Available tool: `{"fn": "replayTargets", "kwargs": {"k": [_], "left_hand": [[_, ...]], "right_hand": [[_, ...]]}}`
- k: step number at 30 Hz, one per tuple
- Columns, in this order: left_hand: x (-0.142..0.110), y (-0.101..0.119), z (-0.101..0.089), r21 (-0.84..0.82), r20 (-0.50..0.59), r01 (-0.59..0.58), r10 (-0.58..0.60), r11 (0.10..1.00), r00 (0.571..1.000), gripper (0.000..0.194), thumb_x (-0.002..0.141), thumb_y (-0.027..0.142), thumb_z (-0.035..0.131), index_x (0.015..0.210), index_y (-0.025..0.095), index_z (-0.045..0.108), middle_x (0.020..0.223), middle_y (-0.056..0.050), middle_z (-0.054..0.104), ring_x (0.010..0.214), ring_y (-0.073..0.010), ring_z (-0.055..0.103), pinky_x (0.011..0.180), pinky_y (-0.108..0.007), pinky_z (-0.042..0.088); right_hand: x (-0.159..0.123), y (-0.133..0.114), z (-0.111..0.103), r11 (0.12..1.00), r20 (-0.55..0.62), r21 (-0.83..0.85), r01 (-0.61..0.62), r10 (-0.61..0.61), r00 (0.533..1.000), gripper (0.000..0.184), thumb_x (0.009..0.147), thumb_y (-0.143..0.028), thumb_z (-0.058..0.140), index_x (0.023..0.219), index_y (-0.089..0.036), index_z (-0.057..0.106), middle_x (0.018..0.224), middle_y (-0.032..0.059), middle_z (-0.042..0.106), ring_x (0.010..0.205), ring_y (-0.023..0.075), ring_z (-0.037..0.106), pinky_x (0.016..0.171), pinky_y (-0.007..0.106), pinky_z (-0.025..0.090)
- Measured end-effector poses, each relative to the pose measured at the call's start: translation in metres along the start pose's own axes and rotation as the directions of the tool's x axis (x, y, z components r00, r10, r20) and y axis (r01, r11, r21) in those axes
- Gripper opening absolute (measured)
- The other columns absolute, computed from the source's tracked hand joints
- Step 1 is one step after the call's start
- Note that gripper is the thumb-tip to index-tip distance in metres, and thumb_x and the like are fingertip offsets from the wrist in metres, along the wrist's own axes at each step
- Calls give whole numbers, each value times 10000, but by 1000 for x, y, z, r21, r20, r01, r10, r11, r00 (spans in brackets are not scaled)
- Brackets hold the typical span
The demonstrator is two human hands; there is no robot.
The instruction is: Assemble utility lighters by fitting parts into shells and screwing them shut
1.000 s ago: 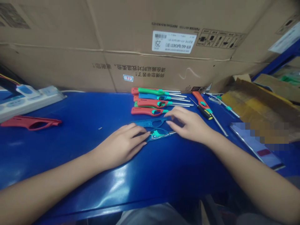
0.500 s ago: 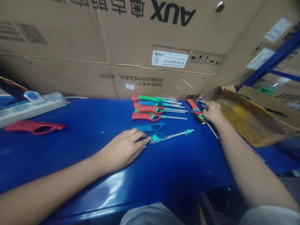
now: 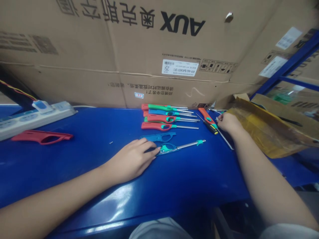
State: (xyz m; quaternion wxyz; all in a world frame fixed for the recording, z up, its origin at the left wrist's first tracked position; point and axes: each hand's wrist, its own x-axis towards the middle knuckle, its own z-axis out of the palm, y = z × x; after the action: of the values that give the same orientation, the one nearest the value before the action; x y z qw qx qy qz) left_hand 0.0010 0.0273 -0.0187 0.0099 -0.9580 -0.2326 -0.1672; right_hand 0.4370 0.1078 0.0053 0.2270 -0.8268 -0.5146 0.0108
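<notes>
My left hand [image 3: 136, 156] curls over the grip end of an opened blue gas lighter [image 3: 168, 148], pressing it to the table. Its teal trigger and thin wires show, and a teal piece sits near the tip of its metal tube. Just behind lies a separate blue shell half [image 3: 160, 136]. My right hand [image 3: 229, 123] is closed in a pinch at the far right, with a small pale piece at the fingertips, too small to name. Beside it are an orange lighter [image 3: 206, 116] and a black-and-yellow screwdriver [image 3: 211, 127], lying across each other.
Several red, green and blue lighters [image 3: 159, 126] lie stacked at the back. A red shell half [image 3: 42, 136] and a white power strip [image 3: 37, 116] are on the left, with tiny screws [image 3: 111, 142] nearby. A cardboard box [image 3: 139, 49] stands behind; a yellow-taped carton [image 3: 259, 129] lies right.
My right hand has shifted slightly, its fingers drawn together beside the orange lighter. The left hand stays on the blue lighter. The whole view has tilted a little upward.
</notes>
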Motion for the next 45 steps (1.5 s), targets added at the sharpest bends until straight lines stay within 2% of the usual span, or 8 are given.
{"fn": "replayTargets", "kwargs": {"k": [3,7,12,16,22,30,37,45], "left_hand": [[1,-2,1,-69,-37,7,-10,998,999,326,1022,218,491,1292,189,673,1198,-122,691,1037,-243,644,876,-396,566],[1,-1,3,-134,-92,29,-41,991,995,332,991,214,529,1287,183,676,1182,-119,717,1015,-239,660,886,-406,564],[3,11,1,-293,-211,84,-150,953,966,432,936,339,687,1335,182,640,1179,-114,736,1027,-241,646,929,-423,546],[7,20,3,-475,-221,85,-212,876,952,392,932,329,718,1281,162,661,1072,-90,766,942,-202,658,878,-372,546],[8,18,6,-572,-83,149,-238,807,968,174,974,228,651,1115,199,749,923,-46,766,871,-179,659,840,-354,520],[5,12,3,-694,-137,228,-436,683,889,106,885,245,754,952,168,725,841,-17,715,755,-127,632,722,-257,517],[6,7,5,-724,-45,328,-515,607,856,163,882,316,754,945,168,724,818,-2,658,716,-110,583,682,-232,478],[5,8,7,-745,2,373,-558,553,830,205,890,355,737,912,161,673,777,3,668,686,-115,588,644,-229,475]], "right_hand": [[-19,-27,-5,975,-49,180,133,-127,991,101,707,-220,674,777,-193,606,903,159,695,968,327,674,859,447,543],[-69,-73,2,830,26,479,288,-341,940,293,813,-432,674,958,-195,581,857,56,669,724,190,665,629,324,591],[-150,-116,11,385,222,922,50,-628,746,378,751,-421,833,905,-217,555,828,-18,595,638,116,630,534,258,604],[-183,-124,14,402,260,910,103,-745,614,239,799,-311,811,887,-201,619,840,-1,627,698,107,657,596,212,606],[-179,-115,23,329,162,909,257,-845,510,130,881,-288,747,963,-204,691,986,44,657,851,137,702,720,259,650],[-158,-107,19,257,0,653,712,-941,339,189,931,-243,693,1115,-211,661,1016,65,687,958,184,638,859,342,551],[-158,-105,26,330,185,452,829,-944,275,159,967,-262,621,1112,-216,671,1115,62,642,985,197,644,806,322,509],[-162,-107,27,394,211,496,774,-919,333,114,962,-226,611,1060,-202,663,1099,58,608,932,173,631,779,293,487]]}}
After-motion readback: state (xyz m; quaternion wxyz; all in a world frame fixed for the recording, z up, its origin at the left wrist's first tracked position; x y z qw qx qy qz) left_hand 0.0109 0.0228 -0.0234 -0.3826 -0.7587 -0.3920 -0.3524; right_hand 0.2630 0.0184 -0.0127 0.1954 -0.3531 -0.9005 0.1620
